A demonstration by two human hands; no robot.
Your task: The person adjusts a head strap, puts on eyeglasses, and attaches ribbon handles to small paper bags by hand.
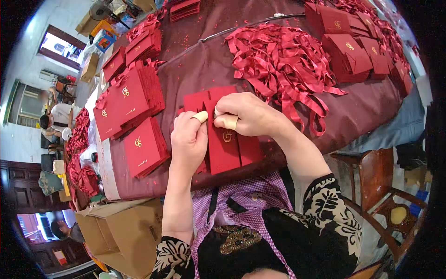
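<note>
In front of me on the table lies a red paper bag (225, 151) with a gold emblem, partly covered by my hands. My left hand (188, 137) is closed at the bag's left side, fingers curled and pressed together at its edge. My right hand (248, 114) pinches the upper part of the bag, thumb and fingers bent inward. Pale yellow finger covers (200, 116) show on both hands. Whatever small part sits between the fingertips is hidden. More red paper shows beneath and beside the bag.
A heap of red ribbons (283, 65) lies beyond my right hand. Stacks of red bags stand at the left (144, 146) and far right (346, 56). An open cardboard box (123, 232) is below the table's left edge; a wooden chair (376, 181) stands right. Other people sit at far left.
</note>
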